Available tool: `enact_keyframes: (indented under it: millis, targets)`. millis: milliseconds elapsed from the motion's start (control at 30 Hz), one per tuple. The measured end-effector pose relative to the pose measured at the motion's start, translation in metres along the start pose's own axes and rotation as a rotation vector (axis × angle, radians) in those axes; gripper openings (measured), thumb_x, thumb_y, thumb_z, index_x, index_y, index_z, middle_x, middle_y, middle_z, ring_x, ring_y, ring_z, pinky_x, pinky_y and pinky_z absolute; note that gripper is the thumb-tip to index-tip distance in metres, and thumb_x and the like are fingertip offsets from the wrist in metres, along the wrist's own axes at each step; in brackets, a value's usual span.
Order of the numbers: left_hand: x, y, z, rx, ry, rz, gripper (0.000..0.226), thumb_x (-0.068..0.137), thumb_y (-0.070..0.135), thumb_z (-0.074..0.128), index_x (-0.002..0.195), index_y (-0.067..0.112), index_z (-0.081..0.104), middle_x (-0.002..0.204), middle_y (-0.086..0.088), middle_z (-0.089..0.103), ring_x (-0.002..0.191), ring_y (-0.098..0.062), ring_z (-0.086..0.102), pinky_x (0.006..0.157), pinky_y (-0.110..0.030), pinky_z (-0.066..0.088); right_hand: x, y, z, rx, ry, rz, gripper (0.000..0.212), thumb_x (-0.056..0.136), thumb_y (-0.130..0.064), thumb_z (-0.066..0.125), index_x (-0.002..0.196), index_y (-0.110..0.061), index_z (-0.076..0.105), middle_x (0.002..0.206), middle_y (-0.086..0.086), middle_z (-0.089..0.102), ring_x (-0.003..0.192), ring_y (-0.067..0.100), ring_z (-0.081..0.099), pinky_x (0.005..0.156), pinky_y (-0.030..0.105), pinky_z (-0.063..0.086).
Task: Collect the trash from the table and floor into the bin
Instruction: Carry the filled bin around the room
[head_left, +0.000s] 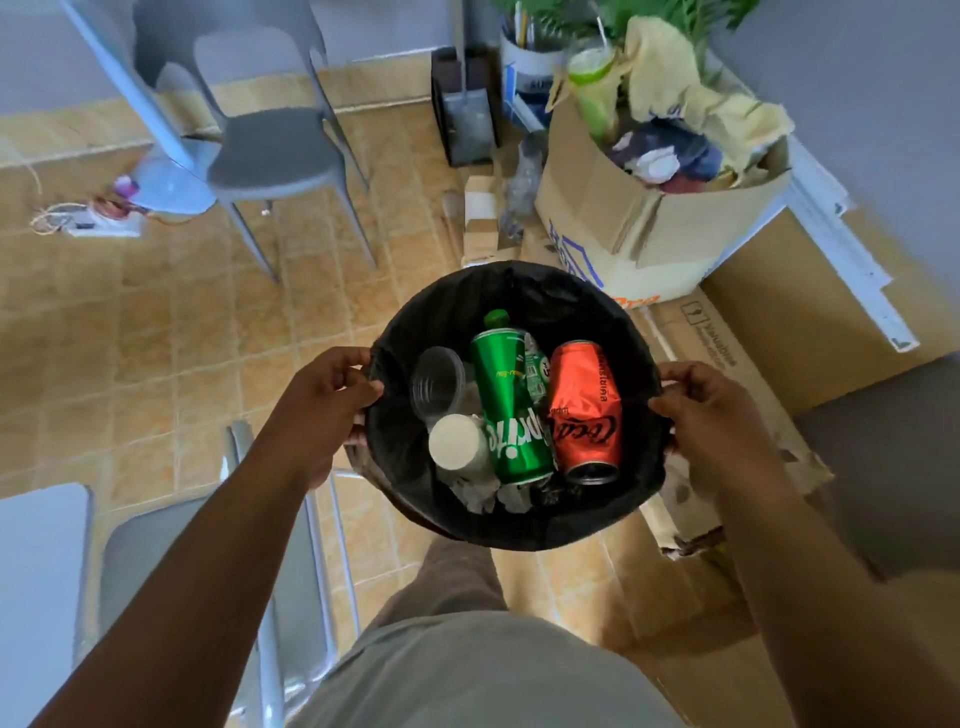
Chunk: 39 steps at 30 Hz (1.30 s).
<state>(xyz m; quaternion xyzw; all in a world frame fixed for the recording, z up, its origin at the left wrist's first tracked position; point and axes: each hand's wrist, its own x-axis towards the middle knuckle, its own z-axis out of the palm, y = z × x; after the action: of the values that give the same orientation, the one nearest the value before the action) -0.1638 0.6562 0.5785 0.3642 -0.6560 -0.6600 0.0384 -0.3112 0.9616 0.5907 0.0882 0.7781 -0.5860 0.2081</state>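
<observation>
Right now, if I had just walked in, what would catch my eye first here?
A black-lined bin sits at the centre, gripped at its rim by the left hand and the right hand. Inside, a green Sprite can lies beside a dented red Coca-Cola can, with a clear plastic cup to their left. At upper right stands an overfilled cardboard box.

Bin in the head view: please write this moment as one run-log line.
left hand grips bin rim | right hand grips rim | inside: green can, red can, clear cup

Back room of an office or home: tan tiled floor (156, 332), grey plastic chair (270, 145), overfilled cardboard box (660, 228), flattened cartons (810, 322), power strip (104, 226).
</observation>
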Motion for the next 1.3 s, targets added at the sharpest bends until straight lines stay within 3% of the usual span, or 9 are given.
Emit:
enact_keyframes:
  millis: [233, 300, 433, 567, 633, 800, 1000, 1167, 1300]
  targets:
    - [0.102, 0.056, -0.043, -0.040, 0.064, -0.013, 0.026, 0.096, 0.001, 0.056, 0.102, 0.024, 0.065, 0.081, -0.004, 0.058, 0.067, -0.019, 0.060, 0.058, -0.031, 0.050, 0.091, -0.088, 0.078, -0.094, -0.071, -0.040, 0.033, 0.087, 0.010, 0.052, 0.109, -0.009, 0.067, 0.090, 0.029, 0.059, 0.077, 0.031, 0.062, 0.069, 0.046, 0.050]
    - [0.129, 0.071, -0.056, -0.046, 0.078, -0.005, 0.025, 0.096, 0.000, 0.055, 0.104, 0.022, 0.064, 0.082, -0.004, 0.058, 0.068, -0.020, 0.058, 0.058, -0.032, 0.051, 0.118, -0.111, 0.103, -0.120, -0.082, -0.066, 0.033, 0.086, 0.007, 0.054, 0.103, -0.017, 0.069, 0.100, 0.028, 0.066, 0.082, 0.037, 0.066, 0.075, 0.050, 0.055]
    - [0.174, 0.094, -0.081, -0.079, 0.137, 0.006, 0.026, 0.096, 0.000, 0.055, 0.104, 0.024, 0.064, 0.084, -0.007, 0.054, 0.060, -0.011, 0.060, 0.052, -0.028, 0.053, 0.169, -0.148, 0.148, -0.142, -0.122, -0.097, 0.035, 0.082, 0.003, 0.057, 0.097, -0.026, 0.071, 0.096, 0.019, 0.070, 0.082, 0.031, 0.069, 0.081, 0.059, 0.057]
    - [0.217, 0.107, -0.104, -0.131, 0.215, -0.001, 0.027, 0.095, 0.000, 0.055, 0.103, 0.024, 0.064, 0.085, -0.007, 0.056, 0.060, -0.009, 0.062, 0.049, -0.025, 0.052, 0.225, -0.182, 0.197, -0.184, -0.205, -0.135, 0.035, 0.068, -0.009, 0.058, 0.090, -0.031, 0.074, 0.080, 0.007, 0.071, 0.074, 0.026, 0.066, 0.071, 0.050, 0.056]
    - [0.239, 0.114, -0.116, -0.163, 0.266, -0.008, 0.027, 0.095, -0.001, 0.055, 0.102, 0.024, 0.064, 0.082, -0.005, 0.057, 0.058, -0.007, 0.063, 0.048, -0.024, 0.051, 0.256, -0.198, 0.226, -0.194, -0.262, -0.152, 0.035, 0.066, -0.013, 0.058, 0.089, -0.033, 0.074, 0.078, 0.000, 0.073, 0.076, 0.025, 0.069, 0.074, 0.046, 0.057]
    - [0.283, 0.131, -0.149, -0.229, 0.450, -0.046, 0.028, 0.095, -0.003, 0.054, 0.099, 0.023, 0.065, 0.077, -0.004, 0.054, 0.053, -0.005, 0.060, 0.045, -0.021, 0.048, 0.330, -0.237, 0.313, -0.276, -0.440, -0.156, 0.034, 0.067, -0.021, 0.060, 0.094, -0.036, 0.072, 0.092, 0.003, 0.075, 0.091, 0.033, 0.072, 0.083, 0.055, 0.058]
    - [0.310, 0.146, -0.190, -0.299, 0.670, -0.083, 0.035, 0.095, -0.003, 0.053, 0.092, 0.028, 0.066, 0.069, 0.012, 0.065, 0.060, -0.007, 0.064, 0.048, -0.025, 0.051, 0.384, -0.290, 0.419, -0.371, -0.660, -0.246, 0.033, 0.068, -0.021, 0.061, 0.096, -0.036, 0.071, 0.087, 0.005, 0.068, 0.083, 0.028, 0.070, 0.077, 0.057, 0.058]
    - [0.318, 0.141, -0.229, -0.372, 0.831, -0.105, 0.032, 0.095, -0.004, 0.054, 0.097, 0.026, 0.065, 0.073, 0.010, 0.066, 0.062, -0.006, 0.065, 0.050, -0.025, 0.052, 0.396, -0.325, 0.522, -0.411, -0.830, -0.333, 0.032, 0.069, -0.021, 0.062, 0.089, -0.044, 0.071, 0.077, -0.007, 0.068, 0.067, 0.013, 0.065, 0.058, 0.032, 0.050]
    - [0.317, 0.126, -0.278, -0.452, 0.975, -0.139, 0.028, 0.095, -0.003, 0.055, 0.097, 0.024, 0.065, 0.076, 0.002, 0.060, 0.063, -0.006, 0.064, 0.051, -0.026, 0.053, 0.383, -0.333, 0.613, -0.485, -0.938, -0.373, 0.031, 0.068, -0.020, 0.062, 0.090, -0.040, 0.071, 0.089, 0.003, 0.071, 0.082, 0.023, 0.068, 0.073, 0.043, 0.052]
